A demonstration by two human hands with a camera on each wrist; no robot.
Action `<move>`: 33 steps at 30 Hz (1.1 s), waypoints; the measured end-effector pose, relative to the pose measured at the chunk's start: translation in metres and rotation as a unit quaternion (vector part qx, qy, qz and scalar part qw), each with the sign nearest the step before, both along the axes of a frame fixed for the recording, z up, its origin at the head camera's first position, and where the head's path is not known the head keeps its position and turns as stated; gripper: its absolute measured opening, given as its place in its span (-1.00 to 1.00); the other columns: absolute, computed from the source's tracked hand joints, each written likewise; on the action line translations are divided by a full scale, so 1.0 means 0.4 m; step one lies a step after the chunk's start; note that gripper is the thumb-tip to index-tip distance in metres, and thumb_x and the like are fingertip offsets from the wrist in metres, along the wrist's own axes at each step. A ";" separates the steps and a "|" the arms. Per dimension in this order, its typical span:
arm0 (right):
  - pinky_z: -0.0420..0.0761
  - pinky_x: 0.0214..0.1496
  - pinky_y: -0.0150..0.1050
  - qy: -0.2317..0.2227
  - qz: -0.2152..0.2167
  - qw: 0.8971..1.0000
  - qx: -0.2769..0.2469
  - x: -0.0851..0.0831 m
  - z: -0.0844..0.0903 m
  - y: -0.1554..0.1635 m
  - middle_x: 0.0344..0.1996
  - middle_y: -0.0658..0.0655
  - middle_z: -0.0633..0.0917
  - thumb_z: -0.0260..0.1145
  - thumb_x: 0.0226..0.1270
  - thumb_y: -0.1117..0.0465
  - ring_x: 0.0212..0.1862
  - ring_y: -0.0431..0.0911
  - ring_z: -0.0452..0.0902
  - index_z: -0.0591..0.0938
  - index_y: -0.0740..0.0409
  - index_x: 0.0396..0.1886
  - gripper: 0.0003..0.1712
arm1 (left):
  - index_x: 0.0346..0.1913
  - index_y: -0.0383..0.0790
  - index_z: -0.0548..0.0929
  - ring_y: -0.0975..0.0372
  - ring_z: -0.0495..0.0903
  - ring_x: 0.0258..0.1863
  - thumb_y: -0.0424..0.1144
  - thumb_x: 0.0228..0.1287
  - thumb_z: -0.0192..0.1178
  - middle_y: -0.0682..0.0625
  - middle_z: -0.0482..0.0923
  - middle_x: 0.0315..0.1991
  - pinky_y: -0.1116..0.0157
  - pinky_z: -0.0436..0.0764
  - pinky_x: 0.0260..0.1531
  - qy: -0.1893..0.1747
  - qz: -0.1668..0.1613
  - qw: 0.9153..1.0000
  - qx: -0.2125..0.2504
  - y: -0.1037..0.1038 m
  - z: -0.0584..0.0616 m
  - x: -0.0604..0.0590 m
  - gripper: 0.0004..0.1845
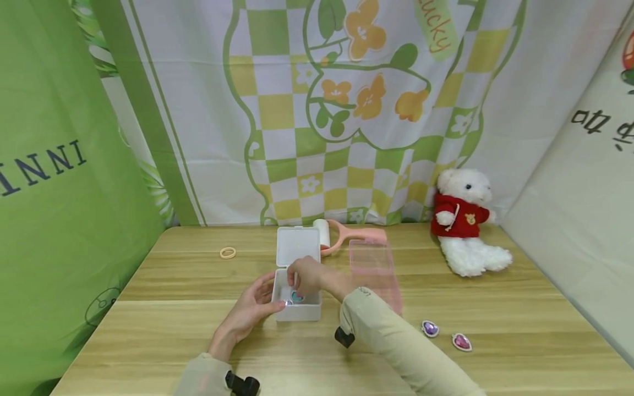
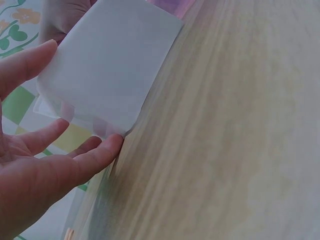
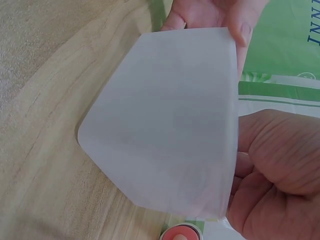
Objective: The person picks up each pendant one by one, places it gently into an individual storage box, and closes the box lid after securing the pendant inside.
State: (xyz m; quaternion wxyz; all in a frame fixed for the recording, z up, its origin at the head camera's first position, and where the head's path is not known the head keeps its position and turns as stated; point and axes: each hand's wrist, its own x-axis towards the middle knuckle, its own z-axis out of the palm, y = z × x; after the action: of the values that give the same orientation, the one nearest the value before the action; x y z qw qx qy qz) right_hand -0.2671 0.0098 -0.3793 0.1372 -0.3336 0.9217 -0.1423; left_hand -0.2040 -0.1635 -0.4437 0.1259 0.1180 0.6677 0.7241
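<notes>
Box (image 1: 297,311): left hand (image 1: 250,311) flat against side, steadying; right hand (image 1: 307,278) pinches gem (image 1: 296,297) inside (could slip, or tip box).

A teddy bear (image 1: 465,223) sits near two gems (image 1: 430,328).

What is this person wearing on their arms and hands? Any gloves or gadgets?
No gloves: the left hand and the right hand are bare. Both arms wear long pale beige sleeves that end at the wrists; the right cuff shows a small dark marking too small to read. A small black device sits under the right wrist, and another at the left wrist.
</notes>
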 end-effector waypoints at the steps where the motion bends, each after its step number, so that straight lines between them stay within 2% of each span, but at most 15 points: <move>1: 0.44 -0.44 -0.48 -0.002 0.000 1.000 -0.004 0.000 0.001 0.001 -0.59 -0.06 0.62 0.48 -0.21 0.37 -0.50 -0.29 0.46 0.58 0.13 -0.46 -0.73 | 0.35 -0.31 0.01 -0.24 0.11 0.23 -0.41 -0.05 0.30 -0.44 0.04 0.27 0.08 0.37 0.08 -0.002 0.002 1.000 0.000 0.000 0.001 0.000 -0.10; 7: 0.46 -0.40 -0.47 -0.005 -0.003 0.999 -0.033 0.006 0.006 0.019 -0.55 -0.02 0.64 0.47 -0.19 0.38 -0.48 -0.27 0.48 0.58 0.16 -0.45 -0.74 | 0.35 -0.31 0.01 -0.24 0.10 0.23 -0.41 -0.04 0.30 -0.44 0.03 0.27 0.09 0.37 0.09 -0.003 -0.003 1.000 0.000 0.008 0.002 0.002 -0.10; 12: 0.47 -0.32 -0.42 0.017 0.005 0.996 -0.090 0.009 0.017 0.041 -0.55 0.00 0.65 0.42 -0.12 0.40 -0.44 -0.25 0.50 0.60 0.16 -0.44 -0.79 | 0.34 -0.26 0.05 -0.21 0.13 0.23 -0.41 -0.01 0.29 -0.41 0.05 0.27 0.10 0.39 0.07 -0.002 0.003 1.000 -0.006 0.011 0.004 0.002 -0.14; 15: 0.48 -0.31 -0.41 0.024 0.012 0.992 -0.124 0.012 0.034 0.059 -0.54 -0.02 0.65 0.41 -0.07 0.37 -0.43 -0.25 0.53 0.61 0.17 -0.41 -0.82 | 0.33 -0.22 0.09 -0.20 0.16 0.22 -0.39 0.00 0.29 -0.39 0.07 0.27 0.10 0.42 0.05 -0.004 0.013 1.000 -0.017 0.010 0.007 0.005 -0.17; 19: 0.53 -0.34 -0.42 0.005 0.010 0.986 -0.166 0.013 0.067 0.093 -0.51 0.01 0.66 0.40 -0.04 0.36 -0.42 -0.23 0.56 0.60 0.24 -0.35 -0.80 | 0.32 -0.23 0.11 -0.18 0.22 0.19 -0.36 0.02 0.30 -0.37 0.11 0.26 0.06 0.42 0.04 0.007 0.049 0.998 -0.050 0.005 0.015 0.006 -0.19; 22: 0.55 -0.32 -0.41 -0.003 -0.003 0.981 -0.195 0.009 0.092 0.139 -0.48 0.05 0.67 0.38 0.01 0.33 -0.41 -0.22 0.58 0.59 0.24 -0.34 -0.81 | 0.31 -0.26 0.12 -0.15 0.22 0.19 -0.34 0.03 0.29 -0.32 0.13 0.26 0.02 0.36 0.09 0.035 0.076 0.994 -0.073 -0.004 0.045 0.000 -0.21; 24: 0.55 -0.28 -0.38 0.008 -0.016 0.978 -0.209 0.005 0.110 0.179 -0.40 0.05 0.68 0.36 0.06 0.27 -0.40 -0.25 0.57 0.59 0.20 -0.36 -0.85 | 0.31 -0.26 0.12 -0.12 0.21 0.21 -0.33 0.06 0.27 -0.28 0.14 0.26 0.02 0.33 0.11 0.059 0.088 0.992 -0.075 -0.010 0.082 -0.006 -0.24; 27: 0.56 -0.26 -0.32 0.041 -0.047 0.974 -0.218 0.007 0.139 0.255 -0.38 0.01 0.68 0.32 0.13 0.16 -0.39 -0.27 0.57 0.60 0.08 -0.37 -0.89 | 0.28 -0.28 0.16 -0.07 0.21 0.21 -0.33 0.10 0.23 -0.21 0.17 0.23 0.10 0.35 0.12 0.099 0.099 0.988 -0.062 0.001 0.146 -0.016 -0.31; 30: 0.55 -0.31 -0.29 0.068 -0.081 0.967 -0.231 0.017 0.161 0.341 -0.45 -0.03 0.68 0.28 0.17 0.10 -0.42 -0.25 0.57 0.61 0.03 -0.34 -0.87 | 0.24 -0.33 0.22 -0.09 0.25 0.19 -0.36 0.11 0.22 -0.23 0.22 0.21 0.23 0.42 0.06 0.130 0.090 0.987 -0.039 0.053 0.196 -0.018 -0.37; 33: 0.55 -0.36 -0.27 0.065 -0.112 0.958 -0.257 0.039 0.172 0.424 -0.50 0.01 0.66 0.26 0.19 0.11 -0.43 -0.17 0.58 0.61 0.08 -0.30 -0.84 | 0.22 -0.32 0.27 -0.12 0.27 0.17 -0.37 0.10 0.23 -0.27 0.24 0.20 0.25 0.46 0.02 0.141 0.054 0.988 -0.030 0.136 0.217 -0.008 -0.40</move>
State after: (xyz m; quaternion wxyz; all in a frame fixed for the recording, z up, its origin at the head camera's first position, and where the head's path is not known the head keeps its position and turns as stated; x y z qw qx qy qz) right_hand -0.2515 0.1793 -0.3106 -0.0304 -0.2606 0.8925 -0.3669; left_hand -0.2072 -0.1089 -0.3569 -0.0053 0.1791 0.7059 0.6852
